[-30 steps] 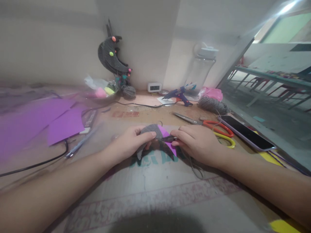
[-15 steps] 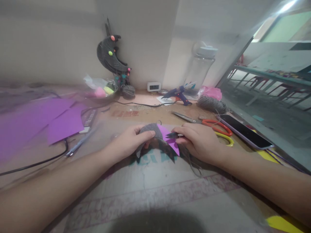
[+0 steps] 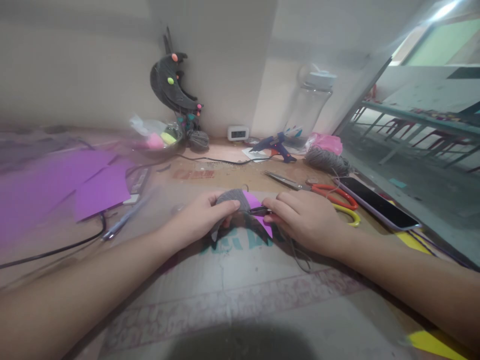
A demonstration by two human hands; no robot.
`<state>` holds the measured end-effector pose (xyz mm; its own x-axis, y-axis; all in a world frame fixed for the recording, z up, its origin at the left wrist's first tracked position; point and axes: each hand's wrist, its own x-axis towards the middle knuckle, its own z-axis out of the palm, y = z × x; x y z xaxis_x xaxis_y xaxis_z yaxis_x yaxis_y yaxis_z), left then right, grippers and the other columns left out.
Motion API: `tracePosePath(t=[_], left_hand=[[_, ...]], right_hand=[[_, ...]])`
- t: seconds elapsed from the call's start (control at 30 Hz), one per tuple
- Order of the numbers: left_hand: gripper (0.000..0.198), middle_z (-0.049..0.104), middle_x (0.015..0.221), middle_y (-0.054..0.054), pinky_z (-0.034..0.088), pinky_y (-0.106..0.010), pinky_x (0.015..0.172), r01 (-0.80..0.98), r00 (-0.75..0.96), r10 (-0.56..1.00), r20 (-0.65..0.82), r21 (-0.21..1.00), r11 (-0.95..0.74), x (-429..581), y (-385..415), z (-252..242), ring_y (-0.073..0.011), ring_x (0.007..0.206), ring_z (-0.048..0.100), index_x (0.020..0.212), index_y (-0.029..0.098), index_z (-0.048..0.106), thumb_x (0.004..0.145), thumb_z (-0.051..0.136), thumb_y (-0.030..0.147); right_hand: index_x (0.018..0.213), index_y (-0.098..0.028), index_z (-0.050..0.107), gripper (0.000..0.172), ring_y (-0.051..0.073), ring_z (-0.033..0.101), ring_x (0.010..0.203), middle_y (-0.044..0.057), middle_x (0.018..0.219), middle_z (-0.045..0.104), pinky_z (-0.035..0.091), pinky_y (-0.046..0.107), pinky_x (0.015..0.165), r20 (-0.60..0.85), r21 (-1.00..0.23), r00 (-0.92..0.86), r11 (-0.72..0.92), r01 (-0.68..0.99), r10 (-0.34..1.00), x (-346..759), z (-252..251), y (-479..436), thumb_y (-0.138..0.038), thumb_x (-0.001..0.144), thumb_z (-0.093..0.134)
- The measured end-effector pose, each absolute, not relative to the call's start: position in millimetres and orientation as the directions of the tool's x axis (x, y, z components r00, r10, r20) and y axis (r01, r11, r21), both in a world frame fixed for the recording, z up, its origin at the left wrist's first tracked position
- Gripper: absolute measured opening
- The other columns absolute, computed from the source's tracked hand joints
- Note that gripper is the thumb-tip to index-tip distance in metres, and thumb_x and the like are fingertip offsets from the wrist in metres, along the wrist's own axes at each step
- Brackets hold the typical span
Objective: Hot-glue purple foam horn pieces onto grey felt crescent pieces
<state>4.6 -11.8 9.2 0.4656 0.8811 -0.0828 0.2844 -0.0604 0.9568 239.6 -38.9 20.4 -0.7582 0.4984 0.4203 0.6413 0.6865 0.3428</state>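
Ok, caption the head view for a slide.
Left hand holds a grey shape; right hand holds a dark tool at it, scissors beside.

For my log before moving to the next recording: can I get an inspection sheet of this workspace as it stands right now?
Surface: worktable under a worn printed sheet.
Job's things: grey yarn-wrapped piece on a purple cutout; small dark tool at its edge, type unclear.
Clutter: orange-handled scissors, phone, glue gun, grey yarn ball, purple paper sheets, pen.
Grippers: left hand pinches the grey yarn-wrapped piece with its fingers; right hand grips the small dark tool.
Cables: black cable crosses the left side; a second cord runs along the back.
Surroundings: wall corner with dark crescent ornament, digital clock, clear water jug; other tables at right.
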Motion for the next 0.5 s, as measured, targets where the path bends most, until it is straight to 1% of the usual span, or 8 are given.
tracePosePath(t=[0.1, 0.17, 0.2, 0.27, 0.33, 0.4, 0.43, 0.5], left_hand=[[0.033, 0.051, 0.058, 0.002, 0.035, -0.024, 0.049, 0.299, 0.463, 0.883, -0.072, 0.951, -0.080, 4, -12, 9, -0.0115, 0.051, 0.046, 0.062, 0.019, 0.051, 0.083, 0.051, 0.043], [0.033, 0.051, 0.058, 0.002, 0.035, -0.023, 0.048, 0.306, 0.467, 0.882, -0.064, 0.947, -0.093, 3, -12, 9, -0.0112, 0.051, 0.046, 0.061, 0.018, 0.051, 0.083, 0.052, 0.043], [0.034, 0.052, 0.058, 0.002, 0.034, -0.023, 0.048, 0.308, 0.466, 0.882, -0.065, 0.947, -0.093, 4, -12, 9, -0.0110, 0.051, 0.047, 0.062, 0.018, 0.052, 0.083, 0.052, 0.044], [0.034, 0.053, 0.059, 0.002, 0.033, -0.022, 0.046, 0.281, 0.455, 0.886, -0.087, 0.958, -0.050, 5, -13, 10, -0.0111, 0.051, 0.048, 0.064, 0.018, 0.052, 0.084, 0.051, 0.045], [0.032, 0.054, 0.060, 0.002, 0.035, -0.022, 0.047, 0.219, 0.439, 0.891, -0.115, 0.976, 0.018, 7, -14, 9, -0.0114, 0.051, 0.051, 0.068, 0.019, 0.051, 0.084, 0.051, 0.046], [0.030, 0.053, 0.060, 0.004, 0.039, -0.022, 0.050, 0.167, 0.435, 0.894, -0.103, 0.985, 0.033, 9, -14, 8, -0.0110, 0.051, 0.051, 0.070, 0.019, 0.049, 0.084, 0.052, 0.046], [0.030, 0.052, 0.059, 0.004, 0.039, -0.022, 0.051, 0.163, 0.437, 0.896, -0.078, 0.987, 0.007, 9, -14, 8, -0.0104, 0.050, 0.050, 0.070, 0.020, 0.048, 0.084, 0.052, 0.046], [0.028, 0.049, 0.055, 0.006, 0.036, -0.021, 0.049, 0.196, 0.439, 0.898, -0.022, 0.978, -0.071, 8, -13, 7, -0.0094, 0.047, 0.046, 0.073, 0.020, 0.048, 0.084, 0.053, 0.045]], right_hand=[[0.100, -0.017, 0.063, 0.028, 0.016, 0.048, 0.064, 0.002, 0.071, 0.058, 0.025, 0.031, 0.056, 0.393, 0.376, -0.776, 0.684, 0.626, 0.493, 242, 21, -38, -0.035, 0.099, 0.040], [0.102, -0.017, 0.062, 0.027, 0.016, 0.049, 0.064, 0.002, 0.071, 0.059, 0.026, 0.031, 0.056, 0.409, 0.365, -0.776, 0.694, 0.621, 0.480, 243, 22, -38, -0.033, 0.098, 0.041], [0.102, -0.016, 0.062, 0.027, 0.016, 0.050, 0.063, 0.003, 0.071, 0.060, 0.028, 0.030, 0.056, 0.438, 0.334, -0.762, 0.700, 0.631, 0.478, 243, 23, -38, -0.033, 0.098, 0.042], [0.102, -0.015, 0.061, 0.028, 0.016, 0.051, 0.062, 0.003, 0.072, 0.061, 0.031, 0.029, 0.055, 0.513, 0.233, -0.717, 0.727, 0.646, 0.473, 240, 25, -44, -0.034, 0.098, 0.042], [0.107, -0.015, 0.059, 0.029, 0.015, 0.053, 0.064, 0.004, 0.076, 0.063, 0.035, 0.027, 0.056, 0.536, 0.125, -0.691, 0.763, 0.634, 0.486, 234, 27, -54, -0.036, 0.097, 0.043], [0.117, -0.016, 0.054, 0.029, 0.015, 0.055, 0.067, 0.005, 0.083, 0.063, 0.038, 0.026, 0.057, 0.462, 0.053, -0.727, 0.802, 0.595, 0.508, 226, 27, -68, -0.034, 0.097, 0.044], [0.121, -0.016, 0.051, 0.029, 0.015, 0.056, 0.069, 0.005, 0.087, 0.064, 0.040, 0.026, 0.058, 0.397, 0.028, -0.756, 0.817, 0.577, 0.520, 222, 27, -74, -0.032, 0.096, 0.044], [0.122, -0.017, 0.050, 0.028, 0.016, 0.058, 0.075, 0.007, 0.097, 0.063, 0.044, 0.026, 0.061, 0.287, -0.007, -0.807, 0.843, 0.538, 0.517, 215, 27, -84, -0.027, 0.096, 0.045]])
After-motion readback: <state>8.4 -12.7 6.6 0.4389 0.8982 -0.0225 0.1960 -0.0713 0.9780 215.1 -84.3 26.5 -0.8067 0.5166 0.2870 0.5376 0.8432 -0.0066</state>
